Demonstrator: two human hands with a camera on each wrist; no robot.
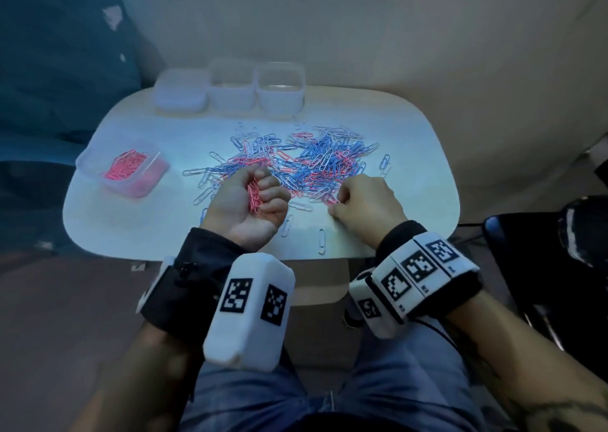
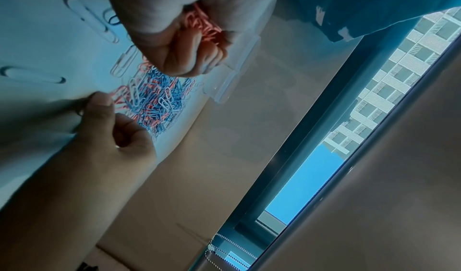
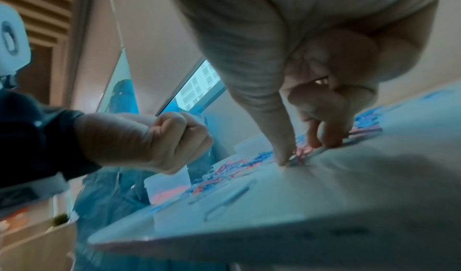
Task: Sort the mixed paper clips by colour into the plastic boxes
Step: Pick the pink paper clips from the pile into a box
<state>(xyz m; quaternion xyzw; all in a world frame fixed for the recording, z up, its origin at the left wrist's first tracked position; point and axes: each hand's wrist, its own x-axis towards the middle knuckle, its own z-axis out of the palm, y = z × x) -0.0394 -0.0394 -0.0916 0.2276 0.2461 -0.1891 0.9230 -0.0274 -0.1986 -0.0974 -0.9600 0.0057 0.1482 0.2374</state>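
A mixed pile of blue, pink and white paper clips (image 1: 296, 161) lies mid-table. At the left stands a clear plastic box (image 1: 98, 165) holding pink clips (image 1: 126, 168). Three clear boxes (image 1: 232, 84) line the far edge. My left hand (image 1: 253, 198) lies palm up before the pile, its fingers curled round a bunch of pink clips (image 2: 204, 26). My right hand (image 3: 303, 153) is at the pile's near right edge, thumb (image 3: 283, 157) and fingertips (image 3: 324, 139) pressed to the table, pinching at a pink clip (image 3: 300, 154) between them.
Loose white clips (image 1: 321, 240) lie near the table's front edge (image 1: 230, 257). A dark blue cloth (image 1: 49, 69) fills the left side. A black object (image 1: 559, 250) stands off the table's right edge. Bare tabletop (image 1: 108, 221) shows at the front left.
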